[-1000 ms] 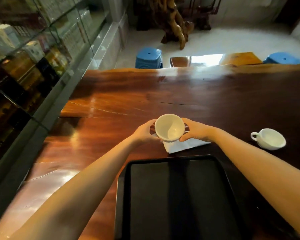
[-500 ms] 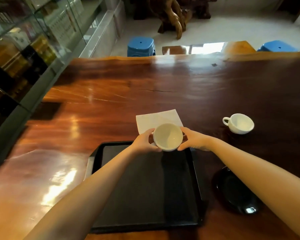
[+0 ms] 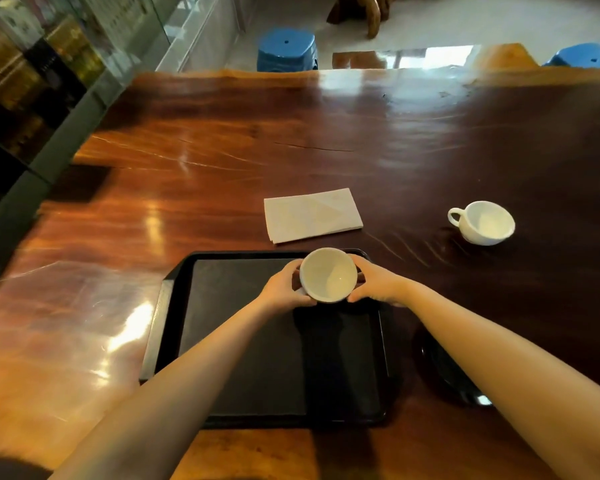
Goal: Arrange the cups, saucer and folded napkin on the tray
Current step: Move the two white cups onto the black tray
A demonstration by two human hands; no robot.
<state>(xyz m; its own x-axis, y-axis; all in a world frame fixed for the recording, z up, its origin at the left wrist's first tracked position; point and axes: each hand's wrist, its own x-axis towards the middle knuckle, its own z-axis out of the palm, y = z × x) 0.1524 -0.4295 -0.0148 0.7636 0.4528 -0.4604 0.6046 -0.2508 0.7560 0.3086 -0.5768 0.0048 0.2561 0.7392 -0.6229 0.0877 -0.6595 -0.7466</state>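
Where both hands (image 3: 329, 289) cradle it, unmarked white cup (image 3: 328, 274) over tray (image 3: 243, 341).

A shop: glass display cabinet (image 3: 49, 64) of boxed goods left of a polished slab worktop (image 3: 326, 150), blue stools (image 3: 286, 50) beyond.

A broad, glossy reddish-brown wooden worktop (image 3: 222, 161) fills the scene, bright glare streaking its left and far parts. Beyond its far edge a pale floor (image 3: 447, 19) carries two blue stools (image 3: 286, 48), one far right, and a gnarled wooden root piece (image 3: 368, 10). A glass display cabinet (image 3: 32, 71) of boxes lines the left.
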